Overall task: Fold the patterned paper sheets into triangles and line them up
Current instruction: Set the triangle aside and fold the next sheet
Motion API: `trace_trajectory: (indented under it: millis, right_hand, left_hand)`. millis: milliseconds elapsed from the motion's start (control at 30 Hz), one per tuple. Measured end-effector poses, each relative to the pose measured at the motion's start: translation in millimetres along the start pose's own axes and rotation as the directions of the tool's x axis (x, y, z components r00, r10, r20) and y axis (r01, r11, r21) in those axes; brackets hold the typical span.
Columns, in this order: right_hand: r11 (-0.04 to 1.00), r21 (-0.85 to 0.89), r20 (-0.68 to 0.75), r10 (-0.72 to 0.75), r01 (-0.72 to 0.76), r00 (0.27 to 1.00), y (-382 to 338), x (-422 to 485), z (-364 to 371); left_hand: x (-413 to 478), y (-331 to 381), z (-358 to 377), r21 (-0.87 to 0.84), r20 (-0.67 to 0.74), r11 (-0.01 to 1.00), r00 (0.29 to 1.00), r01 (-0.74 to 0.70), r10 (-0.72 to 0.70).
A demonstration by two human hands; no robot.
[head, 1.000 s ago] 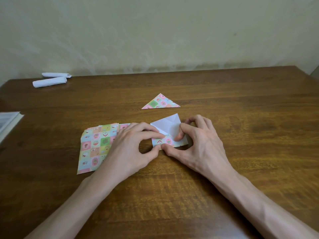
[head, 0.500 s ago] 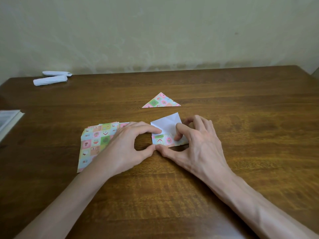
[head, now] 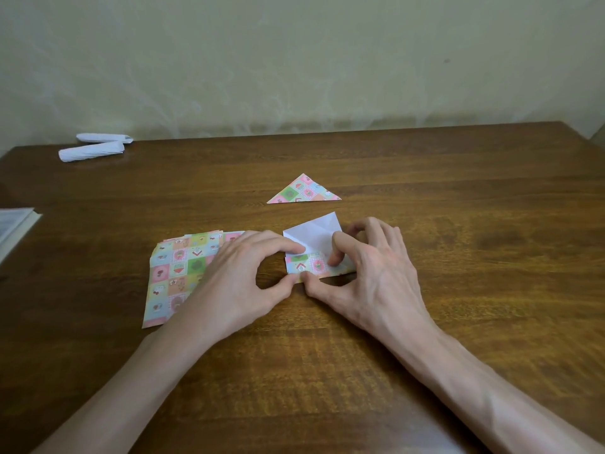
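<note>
Both hands meet just left of the middle of the frame, working on one half-folded sheet [head: 314,235]. The left hand [head: 235,280] curls its index finger and thumb into a ring: the fingertip presses down on the sheet's left edge where the white side meets the patterned flap, and the thumb tip sits at the sheet's near left corner. The right hand [head: 376,276] mirrors it, with its bent index finger pushing down on the patterned flap and its thumb touching the near edge, tip to tip with the left thumb. So each hand grasps the sheet between thumb and forefinger. The other right fingers arch over the sheet's right side.

The sheet lies flat on the wooden table [head: 474,198], its white back pointing up the frame and a band of coloured squares folded over along the near edge.

Partly under the left hand, to the left, lies a stack of patterned sheets [head: 170,276], slightly fanned. Above the hands, apart from them, a finished triangle [head: 302,191] lies with its point away from the camera.

In the upper left of the frame two white paper rolls [head: 91,151] lie near the wall [head: 294,60]. A pale book or pad [head: 14,224] shows at the left edge.
</note>
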State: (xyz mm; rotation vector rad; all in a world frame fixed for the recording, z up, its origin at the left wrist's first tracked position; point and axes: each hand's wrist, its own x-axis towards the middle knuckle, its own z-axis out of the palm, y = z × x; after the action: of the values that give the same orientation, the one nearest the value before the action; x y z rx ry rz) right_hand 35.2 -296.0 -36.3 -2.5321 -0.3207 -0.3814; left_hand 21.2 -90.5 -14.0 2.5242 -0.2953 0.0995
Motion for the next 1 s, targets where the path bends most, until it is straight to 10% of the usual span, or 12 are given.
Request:
trace_trajectory:
  millis: [1000]
  right_hand:
    - [0.971, 0.234, 0.199, 0.007, -0.055, 0.980, 18, 5, -23]
  left_hand:
    - [-3, 1, -1, 0.031, 0.015, 0.998, 0.999, -0.053, 0.053]
